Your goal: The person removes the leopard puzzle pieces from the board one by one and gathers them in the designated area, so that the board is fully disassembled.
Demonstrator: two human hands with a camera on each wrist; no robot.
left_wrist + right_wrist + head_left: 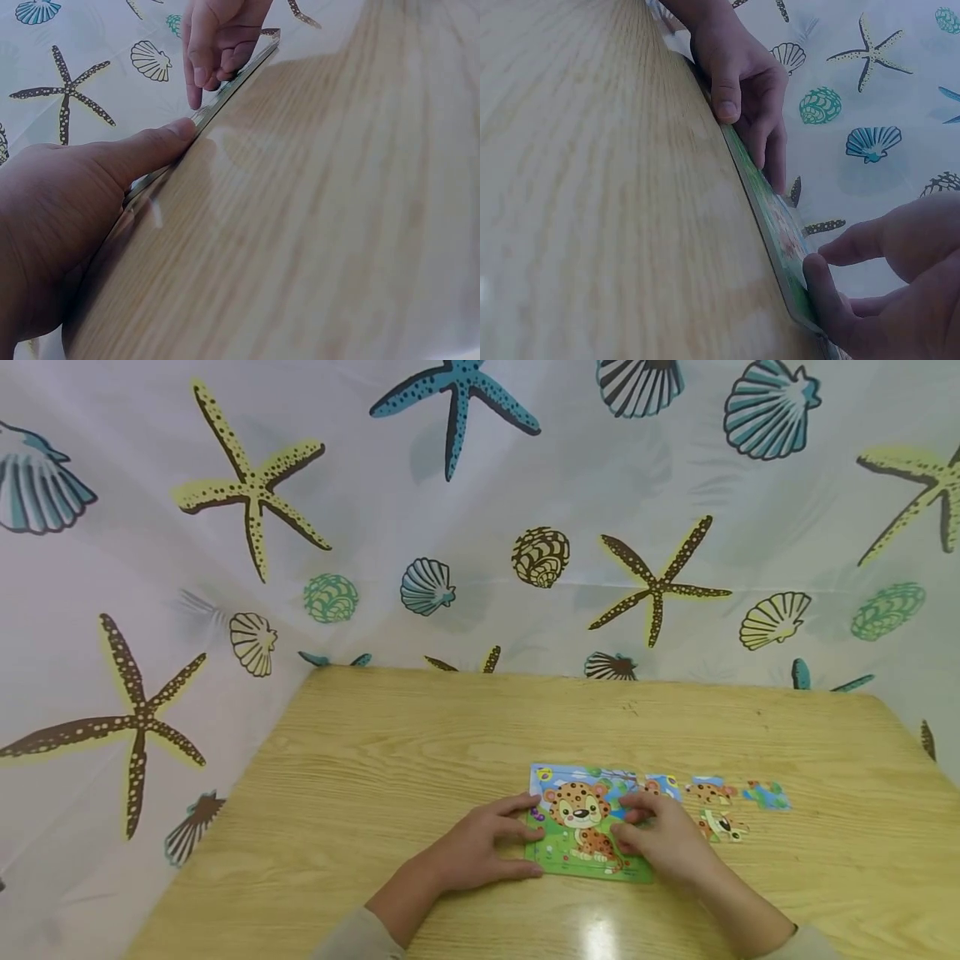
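A leopard jigsaw puzzle (581, 810) lies in its flat, bright board on the wooden table, the cub's picture facing up. At its left edge rests my left hand (480, 847), fingers and thumb spread and touching the border. My right hand (667, 835) is over the right side, its thumb and index finger apart with the tips at the picture. In the right wrist view the right thumb (821, 289) touches the board's surface (780, 232), seen nearly edge-on. No loose piece shows between these fingers. Part of the board's right side is hidden under the right hand.
Several loose puzzle pieces lie right of the board: a spotted piece (711, 790), a blue-green piece (768, 795), a face piece (723, 827) and one by the board's corner (663, 787). A shell-and-starfish curtain (480, 527) hangs behind the wooden table (375, 760).
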